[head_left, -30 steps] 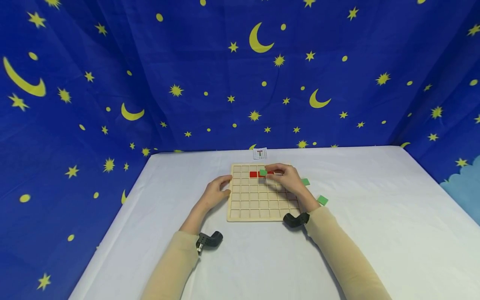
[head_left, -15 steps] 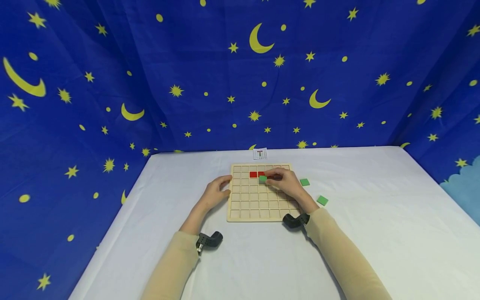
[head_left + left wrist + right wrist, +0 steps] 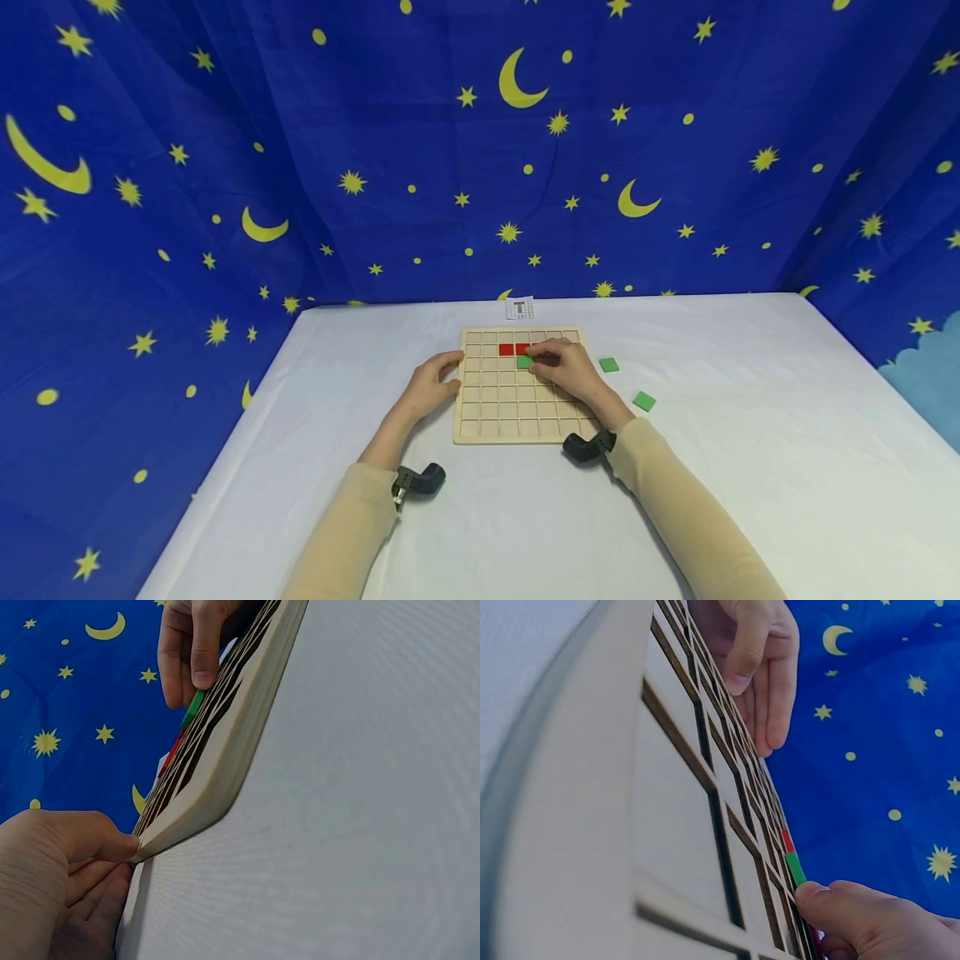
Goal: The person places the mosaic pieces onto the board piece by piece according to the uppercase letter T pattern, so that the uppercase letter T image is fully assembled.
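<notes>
A wooden grid board lies on the white table, with red tiles in its second row. My right hand pinches a green tile and sets it into a cell just below the red ones; the same green tile shows edge-on in the right wrist view, under a fingertip. My left hand rests against the board's left edge, thumb touching the board at its corner.
Two loose green tiles lie on the table right of the board. A small pattern card stands behind the board. A blue star-and-moon cloth hangs behind and at both sides.
My right hand has carried the green tile from above the red row down and toward me, into the row below. The left hand has stayed put.
</notes>
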A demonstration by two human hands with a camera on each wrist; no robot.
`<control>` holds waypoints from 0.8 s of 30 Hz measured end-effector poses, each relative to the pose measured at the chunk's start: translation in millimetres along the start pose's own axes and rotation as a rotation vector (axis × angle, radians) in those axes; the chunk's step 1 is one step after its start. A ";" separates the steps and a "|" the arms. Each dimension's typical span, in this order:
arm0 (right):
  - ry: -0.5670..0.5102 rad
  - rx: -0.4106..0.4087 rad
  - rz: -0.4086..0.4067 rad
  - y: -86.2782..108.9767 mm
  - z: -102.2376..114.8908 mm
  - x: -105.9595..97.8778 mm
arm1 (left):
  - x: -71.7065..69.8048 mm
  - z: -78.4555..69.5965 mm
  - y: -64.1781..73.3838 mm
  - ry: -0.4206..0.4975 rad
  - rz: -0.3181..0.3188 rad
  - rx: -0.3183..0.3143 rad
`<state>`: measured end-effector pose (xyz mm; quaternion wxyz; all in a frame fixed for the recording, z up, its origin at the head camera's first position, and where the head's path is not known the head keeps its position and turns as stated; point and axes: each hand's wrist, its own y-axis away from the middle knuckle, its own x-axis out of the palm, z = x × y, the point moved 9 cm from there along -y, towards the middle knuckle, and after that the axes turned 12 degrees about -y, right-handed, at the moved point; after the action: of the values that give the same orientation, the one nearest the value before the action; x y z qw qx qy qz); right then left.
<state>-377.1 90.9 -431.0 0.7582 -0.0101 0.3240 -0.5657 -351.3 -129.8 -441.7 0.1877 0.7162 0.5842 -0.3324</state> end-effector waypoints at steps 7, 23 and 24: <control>0.012 -0.010 0.005 0.6 0.6 0.1 | 0.7 1.6 -0.9 -0.023 0.003 -0.016; 0.015 -0.038 -0.021 1.5 0.5 -2.4 | -0.1 -0.8 0.5 -0.013 -0.004 -0.007; 0.013 -0.033 -0.025 1.6 0.5 -3.0 | 0.0 -1.0 0.5 -0.011 -0.003 -0.007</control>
<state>-376.0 93.9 -429.8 0.7485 -0.0230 0.3383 -0.5698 -350.5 -129.3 -441.0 0.1927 0.7130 0.5853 -0.3346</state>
